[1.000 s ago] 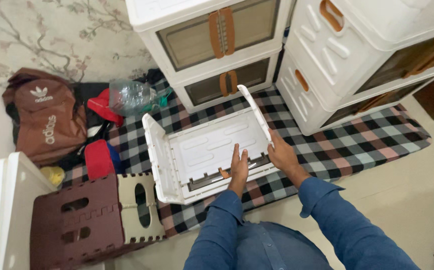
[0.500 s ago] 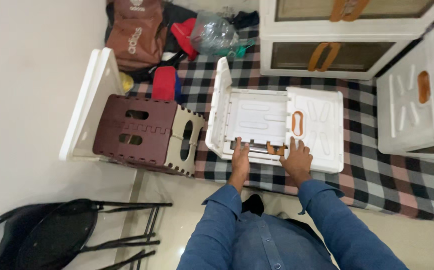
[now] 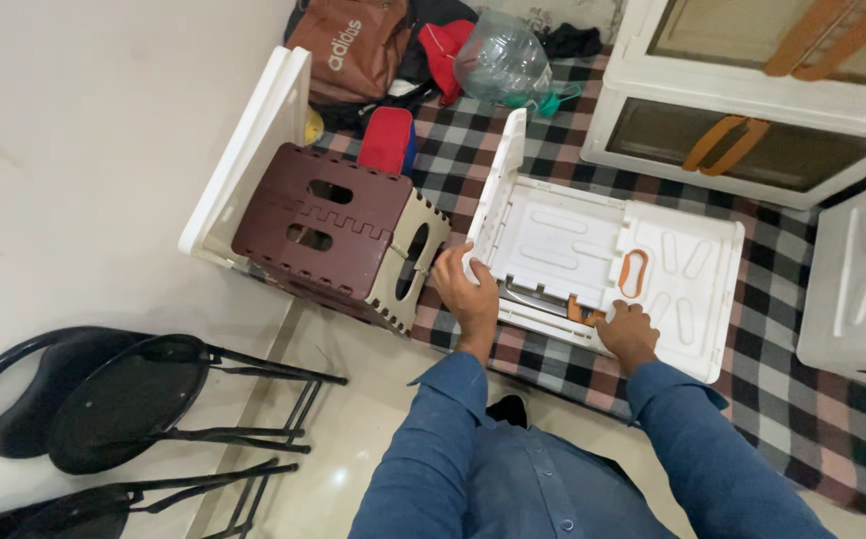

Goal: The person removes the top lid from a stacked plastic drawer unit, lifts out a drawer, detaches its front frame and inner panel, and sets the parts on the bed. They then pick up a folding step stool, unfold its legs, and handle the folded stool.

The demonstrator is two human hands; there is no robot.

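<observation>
Hands set well apart, a person in blue sleeves kneels over a white folding panel [image 3: 573, 240] lying flat on a checked mat [image 3: 752, 399], seen from the head camera. The left hand [image 3: 468, 294] is clamped on the panel's near-left corner, at the foot of a side flap [image 3: 503, 185] that stands upright. The right hand [image 3: 628, 334] rests on the near edge and touches a small orange clip [image 3: 583, 314]; whether its fingers close on the clip cannot be told. An orange handle loop [image 3: 633, 271] sits just beyond that hand.

The work appears to be at the stage of seating or freeing the near edge, with one flap up and the rest flat. Any further move would seem to call for a steady left-hand hold while the right works the clip.

Just left of the left hand stands a brown folding stool [image 3: 328, 225]. White storage cabinets [image 3: 752, 130] rise beyond the hands, and black folding chairs [image 3: 104, 399] lie far to the left.
</observation>
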